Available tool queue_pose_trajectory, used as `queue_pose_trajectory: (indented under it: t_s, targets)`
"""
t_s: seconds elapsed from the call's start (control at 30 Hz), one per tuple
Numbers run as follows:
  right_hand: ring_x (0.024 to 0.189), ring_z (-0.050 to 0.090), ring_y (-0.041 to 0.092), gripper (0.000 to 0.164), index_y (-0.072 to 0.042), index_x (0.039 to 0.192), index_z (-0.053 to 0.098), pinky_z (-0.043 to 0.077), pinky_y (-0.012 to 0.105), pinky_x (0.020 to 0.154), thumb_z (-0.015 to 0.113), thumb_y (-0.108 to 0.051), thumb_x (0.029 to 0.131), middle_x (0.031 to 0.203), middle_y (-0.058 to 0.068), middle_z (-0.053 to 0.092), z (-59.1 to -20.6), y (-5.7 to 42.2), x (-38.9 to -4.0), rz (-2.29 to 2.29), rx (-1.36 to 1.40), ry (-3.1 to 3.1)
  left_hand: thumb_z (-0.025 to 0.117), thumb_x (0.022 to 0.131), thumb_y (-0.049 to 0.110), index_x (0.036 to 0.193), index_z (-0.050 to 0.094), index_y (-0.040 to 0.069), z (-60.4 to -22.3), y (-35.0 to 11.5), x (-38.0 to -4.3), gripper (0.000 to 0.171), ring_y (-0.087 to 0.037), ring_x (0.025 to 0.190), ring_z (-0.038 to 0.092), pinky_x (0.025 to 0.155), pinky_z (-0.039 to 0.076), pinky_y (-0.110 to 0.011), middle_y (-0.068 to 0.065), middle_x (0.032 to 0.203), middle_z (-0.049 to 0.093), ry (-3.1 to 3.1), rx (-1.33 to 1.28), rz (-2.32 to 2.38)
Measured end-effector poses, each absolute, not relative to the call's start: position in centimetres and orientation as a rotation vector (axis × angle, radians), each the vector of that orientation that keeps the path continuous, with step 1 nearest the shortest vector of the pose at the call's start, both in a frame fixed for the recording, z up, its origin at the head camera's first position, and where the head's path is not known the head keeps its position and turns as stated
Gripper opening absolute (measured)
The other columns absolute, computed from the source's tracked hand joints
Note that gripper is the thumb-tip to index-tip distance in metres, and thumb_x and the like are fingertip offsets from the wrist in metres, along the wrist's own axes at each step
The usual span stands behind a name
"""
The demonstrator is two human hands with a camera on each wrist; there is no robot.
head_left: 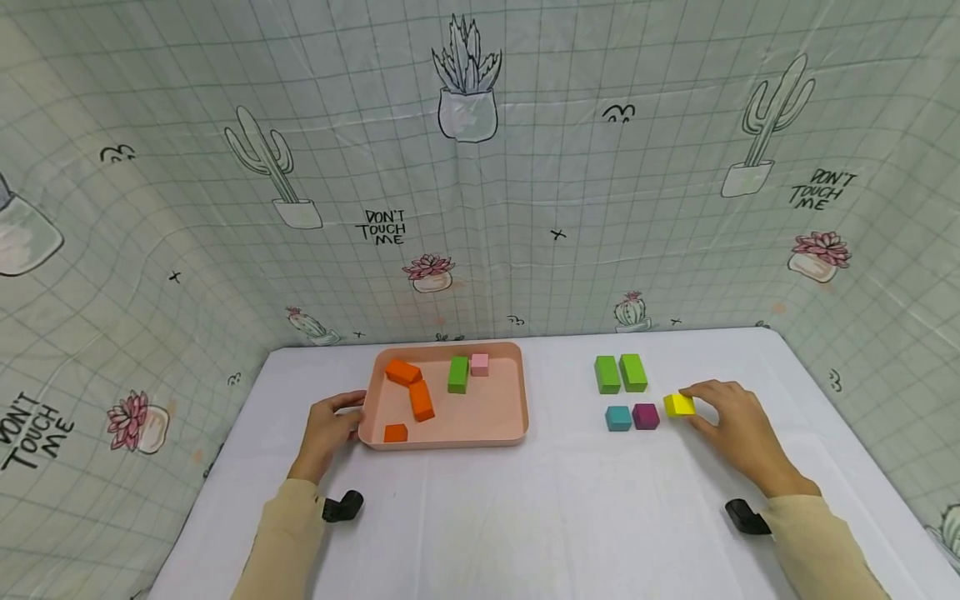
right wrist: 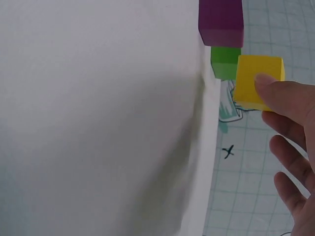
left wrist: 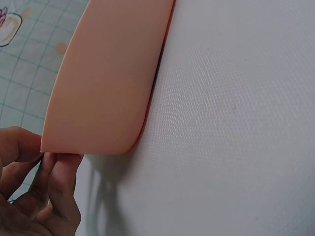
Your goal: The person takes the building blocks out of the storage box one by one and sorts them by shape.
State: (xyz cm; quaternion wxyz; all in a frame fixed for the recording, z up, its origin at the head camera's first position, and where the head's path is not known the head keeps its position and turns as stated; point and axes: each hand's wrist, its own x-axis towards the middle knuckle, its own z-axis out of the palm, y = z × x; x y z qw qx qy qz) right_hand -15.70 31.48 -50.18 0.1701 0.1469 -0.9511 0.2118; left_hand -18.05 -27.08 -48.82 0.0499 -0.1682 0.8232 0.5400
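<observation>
At the left end of the pink tray (head_left: 450, 443), my left hand (head_left: 327, 433) grips the rim near the corner. The left wrist view shows its fingers (left wrist: 64, 179) against the tray's end wall (left wrist: 103, 93). Inside the tray lie several orange blocks (head_left: 422, 401), a green block (head_left: 458, 375) and a pink cube (head_left: 480, 365). My right hand (head_left: 738, 429) pinches a yellow cube (head_left: 679, 405) between thumb and fingers. Just left of that cube are a purple cube (head_left: 646, 417) and a teal cube (head_left: 618, 418).
Two green blocks (head_left: 621, 373) stand side by side behind the teal and purple cubes. A white cloth (head_left: 480, 517) covers the table. Patterned fabric (head_left: 525, 183) hangs behind and along both sides. Black wrist pieces (head_left: 343, 506) stick out beside the sleeves.
</observation>
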Motion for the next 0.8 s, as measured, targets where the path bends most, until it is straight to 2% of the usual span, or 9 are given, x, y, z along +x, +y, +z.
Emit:
queue_pose_trajectory:
  t_s: [0.27,0.8]
  targets:
    - [0.111,0.06,0.046,0.04,0.002,0.118,0.074,0.043,0.065,0.097,0.087,0.001,0.08,0.116,0.023,0.072,-51.0,31.78,-15.39,0.587,0.383,-2.806,0.057,0.101,0.002,0.143,0.06,-0.007,-48.89,-27.04,-18.07,0.043,-0.016,0.085,0.061,0.065,0.054,-0.019,-0.03,0.142,0.058,2.51,-0.518,1.641]
    - [0.113,0.061,0.046,0.042,0.002,0.122,0.073,0.045,0.065,0.098,0.087,-0.005,0.083,0.119,0.022,0.072,-51.02,31.72,-15.7,0.569,0.429,-2.877,0.056,0.099,0.001,0.141,0.061,-0.007,-48.75,-27.09,-18.06,0.043,-0.015,0.083,0.06,0.064,0.053,-0.019,-0.029,0.141,0.06,2.518,-0.511,1.651]
